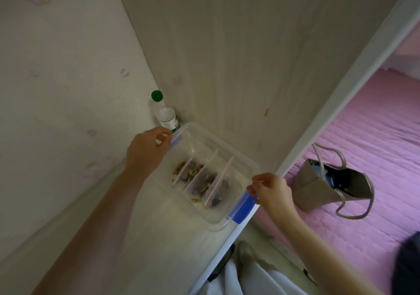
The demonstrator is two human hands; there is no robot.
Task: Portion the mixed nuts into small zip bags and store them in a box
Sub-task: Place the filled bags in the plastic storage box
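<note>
Here left hand [145, 151], right hand [271, 190] pinch box [223, 146] edges

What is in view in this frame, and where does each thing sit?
box: one, clear plastic, on the table near its right edge.
blue clips: two, blue, one at each end of the box.
zip bags: three, clear, with nuts inside, standing side by side in the box.
bottle: one, clear with a green cap, in the far corner behind the box.
paper bag: one, taupe with cord handles, on the bedding.
bedding: one, pink, right of the table.
table: one, pale wood grain.
left hand: pinches the far clip.
right hand: pinches the near clip.
</note>
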